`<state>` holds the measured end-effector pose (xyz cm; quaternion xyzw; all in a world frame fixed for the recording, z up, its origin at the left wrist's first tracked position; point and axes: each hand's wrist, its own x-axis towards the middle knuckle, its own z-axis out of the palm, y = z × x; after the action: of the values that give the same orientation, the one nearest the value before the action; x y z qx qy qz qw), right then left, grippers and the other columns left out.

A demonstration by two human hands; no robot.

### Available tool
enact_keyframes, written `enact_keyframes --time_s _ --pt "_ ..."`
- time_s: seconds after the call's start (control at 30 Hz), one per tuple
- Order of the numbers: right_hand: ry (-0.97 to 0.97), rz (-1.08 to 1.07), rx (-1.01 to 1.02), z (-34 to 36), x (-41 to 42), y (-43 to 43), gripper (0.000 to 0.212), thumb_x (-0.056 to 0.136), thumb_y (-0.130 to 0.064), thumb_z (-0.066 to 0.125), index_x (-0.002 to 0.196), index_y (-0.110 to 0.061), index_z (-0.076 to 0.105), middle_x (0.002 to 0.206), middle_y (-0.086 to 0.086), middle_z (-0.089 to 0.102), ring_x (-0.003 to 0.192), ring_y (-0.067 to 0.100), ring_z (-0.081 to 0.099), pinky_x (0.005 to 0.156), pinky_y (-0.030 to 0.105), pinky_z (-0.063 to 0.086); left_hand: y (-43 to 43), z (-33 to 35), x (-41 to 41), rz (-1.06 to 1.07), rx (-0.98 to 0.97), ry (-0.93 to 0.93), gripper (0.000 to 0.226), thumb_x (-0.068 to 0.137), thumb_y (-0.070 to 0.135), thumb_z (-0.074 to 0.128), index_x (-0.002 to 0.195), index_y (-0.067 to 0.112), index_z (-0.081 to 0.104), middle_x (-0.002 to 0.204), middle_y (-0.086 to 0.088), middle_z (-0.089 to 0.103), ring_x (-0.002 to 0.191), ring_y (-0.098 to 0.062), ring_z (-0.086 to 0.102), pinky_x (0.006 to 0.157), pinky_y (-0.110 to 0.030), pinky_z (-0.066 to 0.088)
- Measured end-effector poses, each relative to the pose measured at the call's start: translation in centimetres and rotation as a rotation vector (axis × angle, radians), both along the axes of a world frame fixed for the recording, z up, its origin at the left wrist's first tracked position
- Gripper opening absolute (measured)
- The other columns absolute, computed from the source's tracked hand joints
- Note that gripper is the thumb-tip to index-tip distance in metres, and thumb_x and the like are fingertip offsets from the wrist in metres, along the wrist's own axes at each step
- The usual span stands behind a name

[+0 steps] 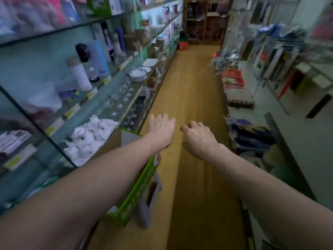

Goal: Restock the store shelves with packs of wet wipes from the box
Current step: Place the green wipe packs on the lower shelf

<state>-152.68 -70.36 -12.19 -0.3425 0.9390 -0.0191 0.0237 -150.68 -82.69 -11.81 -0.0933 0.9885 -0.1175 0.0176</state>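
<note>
A narrow shop aisle, seen from my head camera: both bare forearms reach forward over the wooden floor. My left hand hangs palm down with the fingers loosely bent and grasps nothing. My right hand, just beside it but not touching, has its fingers curled a little further under and is likewise empty.

The green cardboard box stands on the floor against the foot of the glass shelves on the left. It sits directly beneath my left forearm, with a brown flap raised on its far side. The arm hides most of the opening, so I cannot tell what lies inside, and no pack of wet wipes can be made out with certainty anywhere in the blurred view.

On the glass shelves, a white flask stands among taller bottles. A stack of white plates sits farther along, with rows of clear glasses a level below. A heap of small white bundles fills the shelf nearest the box.

Across the aisle, the right-hand shelving carries hanging packets, red packs and dark blue bags. A red crate sits on the floor at the far end.
</note>
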Motion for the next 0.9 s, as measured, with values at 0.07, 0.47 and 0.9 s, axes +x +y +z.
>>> enact_keyframes --time_s 0.07,0.47,0.9 --pt "-0.044 0.042 0.025 -1.8 0.5 -4.2 0.044 0.094 -0.024 0.054 0.136 -0.014 0.044 0.132 0.013 0.046 0.122 0.033 0.043 0.099 0.042 0.039 -3.9 -1.5 1.1 0.042 0.007 -0.043 0.038 0.091 0.026 0.057 0.127 0.017 0.048 0.128 -0.011 0.048 0.121 -0.030 0.046 0.101 -0.046 0.031" --pt "-0.366 0.211 0.188 -16.2 6.5 -22.5 0.039 0.095 -0.019 0.042 0.134 -0.016 0.044 0.135 0.012 0.041 0.125 0.034 0.038 0.100 0.044 0.034 -22.5 -15.3 9.6 0.292 0.090 -0.383 0.046 0.090 0.029 0.061 0.132 0.017 0.045 0.134 -0.010 0.045 0.125 -0.028 0.044 0.103 -0.042 0.031" --pt "-0.620 0.319 0.358 -28.8 14.2 -29.4 0.048 0.096 -0.043 0.047 0.135 -0.014 0.043 0.132 0.013 0.045 0.119 0.029 0.043 0.098 0.042 0.037 -28.7 -28.6 16.7 0.300 0.126 -0.767 0.047 0.094 0.022 0.053 0.139 0.021 0.040 0.141 -0.010 0.036 0.131 -0.029 0.032 0.106 -0.043 0.027"
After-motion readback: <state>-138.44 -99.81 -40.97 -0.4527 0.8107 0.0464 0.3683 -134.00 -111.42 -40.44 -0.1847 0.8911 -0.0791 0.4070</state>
